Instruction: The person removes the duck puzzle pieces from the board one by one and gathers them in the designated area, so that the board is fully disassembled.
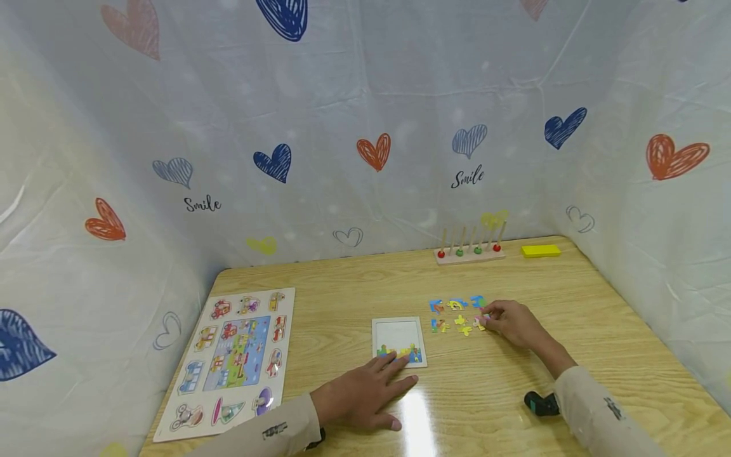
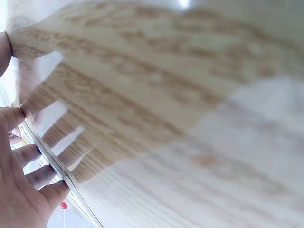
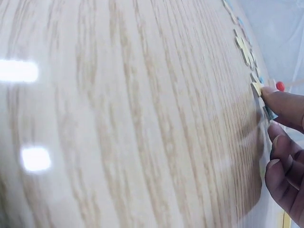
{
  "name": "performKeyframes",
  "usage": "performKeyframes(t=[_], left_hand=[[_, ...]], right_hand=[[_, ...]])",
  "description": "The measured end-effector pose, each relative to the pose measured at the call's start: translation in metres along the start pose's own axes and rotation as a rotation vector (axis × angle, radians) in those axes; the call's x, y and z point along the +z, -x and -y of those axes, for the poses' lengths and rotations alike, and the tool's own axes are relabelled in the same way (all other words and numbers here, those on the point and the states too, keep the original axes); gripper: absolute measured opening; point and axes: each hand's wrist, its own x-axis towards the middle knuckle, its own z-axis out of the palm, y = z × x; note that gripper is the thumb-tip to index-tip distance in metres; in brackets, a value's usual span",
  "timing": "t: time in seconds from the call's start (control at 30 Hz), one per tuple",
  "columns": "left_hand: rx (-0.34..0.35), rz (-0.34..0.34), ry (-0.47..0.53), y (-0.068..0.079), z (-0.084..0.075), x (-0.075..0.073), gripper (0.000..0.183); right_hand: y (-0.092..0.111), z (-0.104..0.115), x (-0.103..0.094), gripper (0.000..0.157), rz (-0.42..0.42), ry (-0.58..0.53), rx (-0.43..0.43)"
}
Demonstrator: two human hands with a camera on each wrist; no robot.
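A square white puzzle tray (image 1: 396, 322) lies mid-table, with colourful joined jigsaw pieces (image 1: 415, 354) along its near side. My left hand (image 1: 365, 392) has its fingers spread, their tips resting at the tray's near edge; the left wrist view shows the same hand (image 2: 23, 185) against that edge. Right of the tray lie several loose jigsaw pieces (image 1: 459, 320) in two rough rows. At their right end my right hand (image 1: 514, 324) pinches a pink-and-yellow puzzle piece (image 1: 478, 323). In the right wrist view, the thumb presses this puzzle piece (image 3: 257, 87); part of the grip is hidden.
A large vehicle puzzle board (image 1: 217, 406) lies at the left. Along the back stand a wooden peg rack (image 1: 471, 256) with red and green beads and a yellow block (image 1: 540, 251). A dark object (image 1: 541, 404) is by my right sleeve. Heart-printed curtains enclose the table.
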Motion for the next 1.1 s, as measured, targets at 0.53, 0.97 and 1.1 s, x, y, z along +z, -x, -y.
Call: performKeyframes(t=[0.53, 0.97, 1.1], left_hand=[[0.015, -0.052, -0.035, 0.0, 0.0, 0.002, 0.075], [0.031, -0.078, -0.06, -0.001, 0.0, 0.001, 0.076], [0.052, -0.09, -0.061, -0.004, -0.002, 0.002, 0.072]], right_hand=[[-0.001, 0.002, -0.002, 0.022, -0.02, 0.024, -0.038], [-0.002, 0.025, 0.006, 0.025, 0.002, -0.006, -0.113], [-0.004, 0.035, 0.011, 0.022, 0.014, -0.013, -0.138]])
